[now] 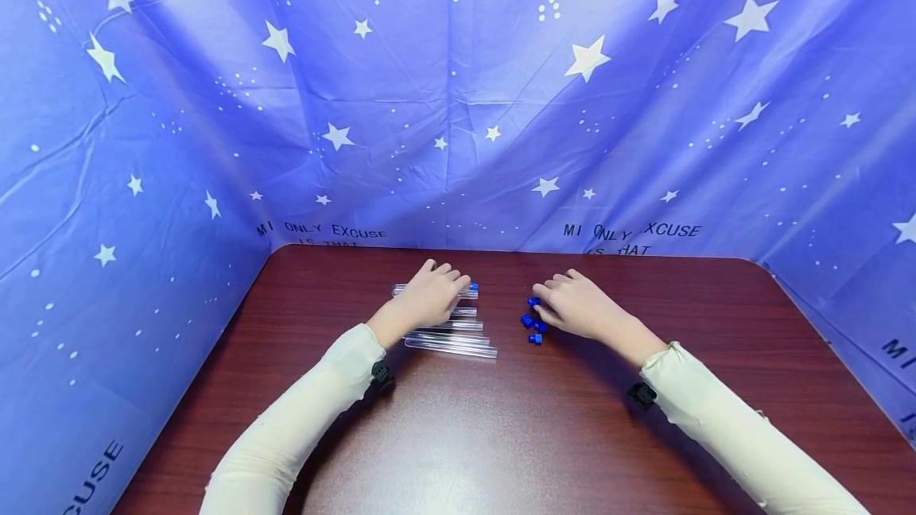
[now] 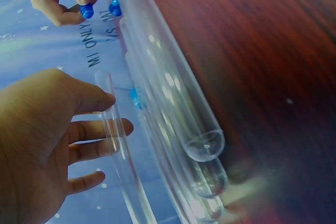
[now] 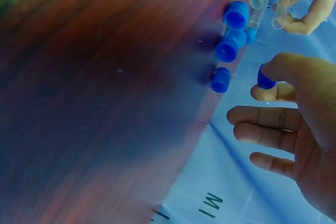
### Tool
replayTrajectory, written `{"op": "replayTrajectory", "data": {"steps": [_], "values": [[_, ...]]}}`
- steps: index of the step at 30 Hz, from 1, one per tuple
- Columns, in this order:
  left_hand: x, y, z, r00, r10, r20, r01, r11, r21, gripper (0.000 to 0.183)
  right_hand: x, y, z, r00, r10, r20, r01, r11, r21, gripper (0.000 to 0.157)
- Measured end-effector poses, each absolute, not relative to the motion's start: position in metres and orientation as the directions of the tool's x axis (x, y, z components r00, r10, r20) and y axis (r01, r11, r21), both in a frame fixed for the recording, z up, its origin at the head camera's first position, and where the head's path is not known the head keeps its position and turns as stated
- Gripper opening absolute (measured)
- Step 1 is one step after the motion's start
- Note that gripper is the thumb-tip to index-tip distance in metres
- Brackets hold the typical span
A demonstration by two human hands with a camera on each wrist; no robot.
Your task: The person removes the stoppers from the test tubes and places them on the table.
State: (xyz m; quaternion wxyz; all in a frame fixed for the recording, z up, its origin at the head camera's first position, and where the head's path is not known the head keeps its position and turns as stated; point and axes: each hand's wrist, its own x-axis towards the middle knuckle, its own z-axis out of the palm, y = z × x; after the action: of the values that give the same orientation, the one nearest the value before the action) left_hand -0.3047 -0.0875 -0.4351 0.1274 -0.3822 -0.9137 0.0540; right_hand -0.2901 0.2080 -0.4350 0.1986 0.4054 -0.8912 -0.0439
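My left hand (image 1: pixel 432 295) pinches a clear test tube (image 2: pixel 119 145) between thumb and forefinger, its other fingers spread apart. In the left wrist view the tube is lifted beside a row of clear test tubes (image 2: pixel 178 93) lying on the table. A blue cap (image 2: pixel 136 98) shows at the end of one lying tube, partly hidden behind the others. My right hand (image 1: pixel 580 304) holds a small blue cap (image 3: pixel 266 78) between thumb and forefinger. Several loose blue caps (image 3: pixel 236 15) lie on the table near that hand. The held tube and held cap are apart.
The dark reddish wooden table (image 1: pixel 458 427) carries the tubes left of centre and the caps right of centre. Blue star-printed cloth (image 1: pixel 444 102) hangs behind and at the sides. Dark wrist cameras (image 1: pixel 382 374) sit at both sleeve cuffs.
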Motion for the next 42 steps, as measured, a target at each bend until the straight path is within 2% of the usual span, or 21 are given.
{"op": "replayTrajectory", "data": {"steps": [13,33,42], "values": [[-0.304,-0.091,-0.443,-0.665,0.722,0.190,0.692,0.692,-0.207,0.014,-0.291,0.212,-0.445,-0.605,-0.740,0.293,-0.695,0.671,0.258,0.022],[-0.302,-0.090,-0.442,-0.711,0.697,0.092,0.681,0.715,-0.160,0.019,-0.290,0.213,-0.452,-0.627,-0.740,0.241,-0.697,0.672,0.251,0.020],[-0.302,-0.089,-0.443,-0.713,0.696,0.086,0.679,0.716,-0.166,0.014,-0.290,0.212,-0.452,-0.629,-0.743,0.229,-0.700,0.669,0.250,0.021]]}}
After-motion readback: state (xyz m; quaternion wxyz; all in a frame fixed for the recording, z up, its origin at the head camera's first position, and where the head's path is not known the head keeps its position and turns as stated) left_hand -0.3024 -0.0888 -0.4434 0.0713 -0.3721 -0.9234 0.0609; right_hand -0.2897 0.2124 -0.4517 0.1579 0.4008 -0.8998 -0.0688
